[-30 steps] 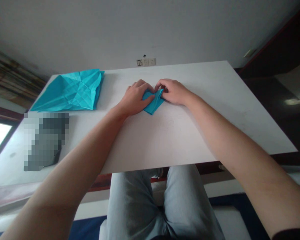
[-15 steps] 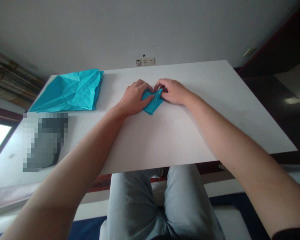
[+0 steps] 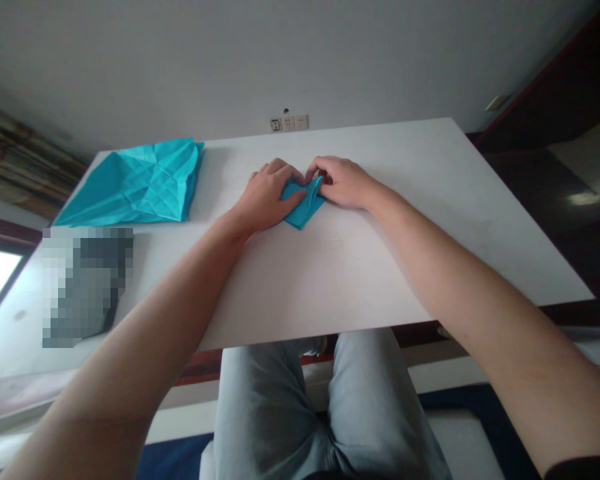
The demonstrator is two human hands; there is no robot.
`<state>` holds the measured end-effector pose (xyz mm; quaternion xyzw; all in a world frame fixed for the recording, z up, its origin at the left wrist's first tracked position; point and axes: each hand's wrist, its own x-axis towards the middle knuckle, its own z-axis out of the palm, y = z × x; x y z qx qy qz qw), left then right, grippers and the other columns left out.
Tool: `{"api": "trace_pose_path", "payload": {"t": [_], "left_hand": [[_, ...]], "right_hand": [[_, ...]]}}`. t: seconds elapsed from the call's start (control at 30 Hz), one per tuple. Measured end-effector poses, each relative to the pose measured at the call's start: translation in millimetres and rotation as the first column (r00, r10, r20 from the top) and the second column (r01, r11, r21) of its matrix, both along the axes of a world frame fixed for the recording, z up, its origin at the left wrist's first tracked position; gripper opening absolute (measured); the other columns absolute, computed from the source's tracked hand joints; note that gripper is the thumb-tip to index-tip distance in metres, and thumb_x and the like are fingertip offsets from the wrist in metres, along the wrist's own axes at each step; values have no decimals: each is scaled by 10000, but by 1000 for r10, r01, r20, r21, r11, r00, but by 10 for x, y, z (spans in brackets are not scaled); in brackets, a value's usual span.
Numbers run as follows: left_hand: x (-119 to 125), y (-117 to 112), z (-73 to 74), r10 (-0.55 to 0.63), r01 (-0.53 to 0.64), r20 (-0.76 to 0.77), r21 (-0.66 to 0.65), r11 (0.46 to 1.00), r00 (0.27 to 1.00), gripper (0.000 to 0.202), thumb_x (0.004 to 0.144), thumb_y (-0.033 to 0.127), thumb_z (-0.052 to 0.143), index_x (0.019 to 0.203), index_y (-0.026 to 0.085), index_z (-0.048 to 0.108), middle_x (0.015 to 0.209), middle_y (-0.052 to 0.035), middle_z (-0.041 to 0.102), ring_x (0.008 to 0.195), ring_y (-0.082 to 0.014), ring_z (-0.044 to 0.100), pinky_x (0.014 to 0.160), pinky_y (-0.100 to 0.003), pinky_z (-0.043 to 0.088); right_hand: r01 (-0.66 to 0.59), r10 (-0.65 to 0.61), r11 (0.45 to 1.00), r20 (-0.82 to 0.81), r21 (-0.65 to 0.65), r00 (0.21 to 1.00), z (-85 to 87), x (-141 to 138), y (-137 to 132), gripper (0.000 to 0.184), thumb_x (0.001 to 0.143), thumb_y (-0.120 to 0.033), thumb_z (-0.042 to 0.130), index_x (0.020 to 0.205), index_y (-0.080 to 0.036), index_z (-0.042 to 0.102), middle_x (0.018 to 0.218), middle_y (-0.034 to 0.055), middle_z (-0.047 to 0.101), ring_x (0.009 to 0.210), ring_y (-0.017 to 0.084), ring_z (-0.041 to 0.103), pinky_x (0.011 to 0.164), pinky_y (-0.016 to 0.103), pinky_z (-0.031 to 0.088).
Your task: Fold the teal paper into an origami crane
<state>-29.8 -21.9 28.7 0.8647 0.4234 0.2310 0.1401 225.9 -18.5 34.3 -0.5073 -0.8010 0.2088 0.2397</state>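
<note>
Teal folded paper [image 3: 303,208] lies on the white counter [image 3: 360,280] between your two hands, a narrow pointed shape with its lower tip bare. Your left hand [image 3: 264,199] holds its left side, thumb laid across the paper, fingers [image 3: 275,170] curled just above it. Your right hand [image 3: 343,182] comes in from the other side, its fingers [image 3: 320,170] closed narrowly on the top corner (their tips tuck behind the raised flap, so you can't quite see how they grip). Your hands nearly touch and hide most of the upper fold. Further left lies a larger creased teal sheet [image 3: 135,183], near the counter's far edge. Below that sheet, a pixelated object [image 3: 85,287] can't be made out. Wall sockets [image 3: 289,123] sit beyond the counter, and your jeans-clad knees [image 3: 275,413] show beneath it.
</note>
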Motion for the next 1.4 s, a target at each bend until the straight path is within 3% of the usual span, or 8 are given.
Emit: {"api": "trace_pose_path", "payload": {"t": [1.4], "left_hand": [[1,2,0,3,-3,-27,9,1000,1000,300,1120,421,725,1370,297,836,1506,-151,810,1471,-417,746,1321,-653,581]], "right_hand": [[-28,28,999,18,27,999,-28,16,31,383,915,-123,763,1267,-254,838,1148,79,842,1042,312,701,973,424,513]]}}
